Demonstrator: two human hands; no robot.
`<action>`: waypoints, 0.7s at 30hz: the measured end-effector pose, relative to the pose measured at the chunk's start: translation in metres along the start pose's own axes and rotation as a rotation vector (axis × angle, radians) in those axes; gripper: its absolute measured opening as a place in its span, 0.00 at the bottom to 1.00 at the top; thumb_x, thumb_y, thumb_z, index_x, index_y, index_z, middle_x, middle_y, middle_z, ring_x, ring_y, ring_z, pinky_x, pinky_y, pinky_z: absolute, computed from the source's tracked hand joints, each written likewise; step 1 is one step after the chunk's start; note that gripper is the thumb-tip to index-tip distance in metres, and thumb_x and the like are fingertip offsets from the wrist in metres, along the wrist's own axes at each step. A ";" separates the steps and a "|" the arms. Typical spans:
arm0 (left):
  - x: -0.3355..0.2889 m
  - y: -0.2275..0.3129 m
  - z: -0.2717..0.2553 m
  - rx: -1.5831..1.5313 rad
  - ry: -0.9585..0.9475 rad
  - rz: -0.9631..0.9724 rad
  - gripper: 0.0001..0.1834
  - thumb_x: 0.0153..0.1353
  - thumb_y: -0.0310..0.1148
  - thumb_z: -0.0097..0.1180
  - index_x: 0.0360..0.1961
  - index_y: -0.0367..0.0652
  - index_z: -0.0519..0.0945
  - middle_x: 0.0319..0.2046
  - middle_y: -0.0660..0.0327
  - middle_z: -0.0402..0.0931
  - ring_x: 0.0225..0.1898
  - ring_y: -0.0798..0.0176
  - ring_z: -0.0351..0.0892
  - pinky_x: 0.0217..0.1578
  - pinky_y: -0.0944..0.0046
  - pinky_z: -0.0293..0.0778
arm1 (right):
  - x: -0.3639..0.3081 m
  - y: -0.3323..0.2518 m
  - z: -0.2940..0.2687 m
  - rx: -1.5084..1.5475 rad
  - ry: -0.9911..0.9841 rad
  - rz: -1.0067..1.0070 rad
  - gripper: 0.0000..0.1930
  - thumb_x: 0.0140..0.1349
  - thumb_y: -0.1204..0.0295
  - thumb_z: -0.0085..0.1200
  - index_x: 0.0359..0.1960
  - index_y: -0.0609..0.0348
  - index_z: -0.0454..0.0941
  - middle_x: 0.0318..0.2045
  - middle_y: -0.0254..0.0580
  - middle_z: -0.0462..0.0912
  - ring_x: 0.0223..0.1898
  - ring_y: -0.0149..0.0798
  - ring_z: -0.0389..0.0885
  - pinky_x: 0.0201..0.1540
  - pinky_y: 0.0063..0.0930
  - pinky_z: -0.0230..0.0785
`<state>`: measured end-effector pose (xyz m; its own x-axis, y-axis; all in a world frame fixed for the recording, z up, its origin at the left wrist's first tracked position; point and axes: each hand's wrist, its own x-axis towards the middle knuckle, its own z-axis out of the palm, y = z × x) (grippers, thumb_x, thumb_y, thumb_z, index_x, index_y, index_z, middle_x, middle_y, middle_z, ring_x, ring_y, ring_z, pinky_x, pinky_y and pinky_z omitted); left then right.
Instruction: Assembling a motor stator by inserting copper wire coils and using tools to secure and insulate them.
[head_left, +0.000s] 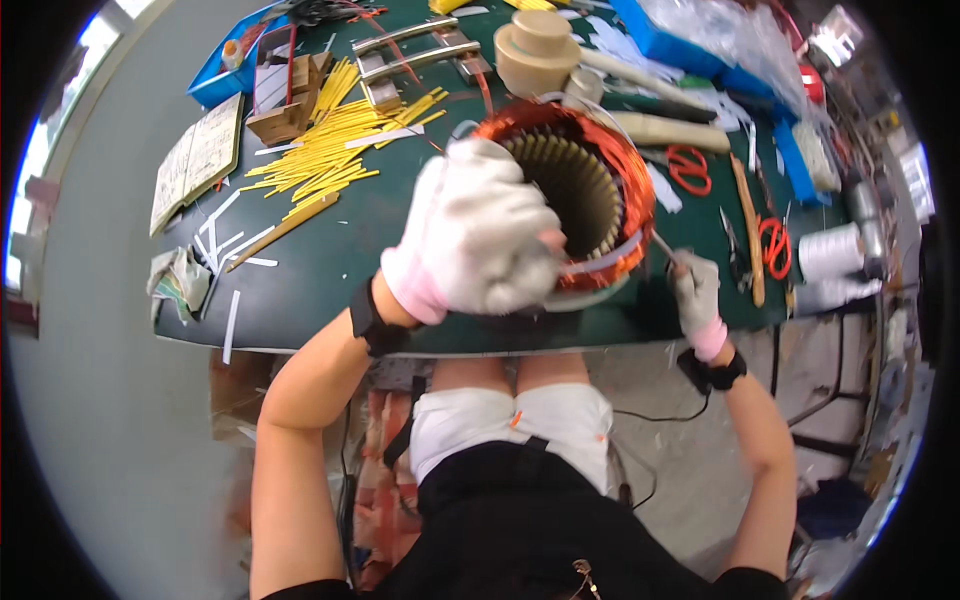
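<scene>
A motor stator with copper windings lies near the table's front edge, its slotted bore tilted toward me. White sleeving or cord runs around its rim. My left hand, in a white glove, is over the stator's left front side. Its fingers are curled closed and somewhat blurred; what they hold, if anything, is hidden. To the right of the stator, my right hand, also gloved, is closed around a thin rod-like tool. The tool's far end points at the winding's right edge; I cannot tell whether it touches.
Yellow strips lie loose at left, beside an open notebook. Behind the stator are a wooden mallet and a metal frame. Red-handled scissors, pliers, a wooden stick and a white spool occupy the right side.
</scene>
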<state>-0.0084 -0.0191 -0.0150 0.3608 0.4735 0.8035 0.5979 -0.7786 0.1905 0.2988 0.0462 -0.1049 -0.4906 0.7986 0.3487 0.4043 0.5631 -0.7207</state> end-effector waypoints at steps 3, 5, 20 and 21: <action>0.001 0.003 -0.004 0.229 0.015 0.038 0.04 0.40 0.32 0.56 0.18 0.47 0.73 0.18 0.62 0.68 0.24 0.56 0.70 0.33 0.58 0.69 | -0.004 -0.009 -0.005 0.015 0.075 0.026 0.17 0.62 0.64 0.49 0.20 0.63 0.66 0.15 0.42 0.62 0.18 0.37 0.62 0.25 0.29 0.58; 0.005 0.033 0.007 0.497 0.058 0.030 0.11 0.42 0.38 0.60 0.26 0.47 0.76 0.30 0.62 0.72 0.34 0.56 0.73 0.38 0.54 0.70 | -0.008 -0.008 -0.008 0.018 0.134 0.075 0.14 0.60 0.66 0.51 0.21 0.63 0.67 0.15 0.44 0.63 0.18 0.39 0.64 0.25 0.31 0.58; 0.018 0.071 0.090 0.990 0.025 -0.145 0.14 0.38 0.36 0.66 0.31 0.60 0.81 0.46 0.70 0.74 0.39 0.58 0.72 0.41 0.58 0.66 | -0.042 -0.024 -0.111 -0.194 -0.040 0.256 0.16 0.60 0.65 0.48 0.22 0.66 0.67 0.16 0.44 0.59 0.19 0.32 0.59 0.24 0.29 0.56; 0.013 0.073 0.083 0.890 0.065 -0.103 0.15 0.37 0.35 0.66 0.31 0.60 0.81 0.47 0.68 0.74 0.42 0.55 0.71 0.43 0.57 0.66 | -0.059 -0.015 -0.110 -0.070 0.018 0.170 0.13 0.61 0.67 0.46 0.24 0.66 0.68 0.17 0.40 0.61 0.21 0.29 0.61 0.26 0.27 0.57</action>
<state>0.0995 -0.0360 -0.0375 0.2491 0.4781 0.8422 0.9684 -0.1135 -0.2220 0.4067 0.0145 -0.0485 -0.3970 0.8869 0.2362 0.5333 0.4324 -0.7271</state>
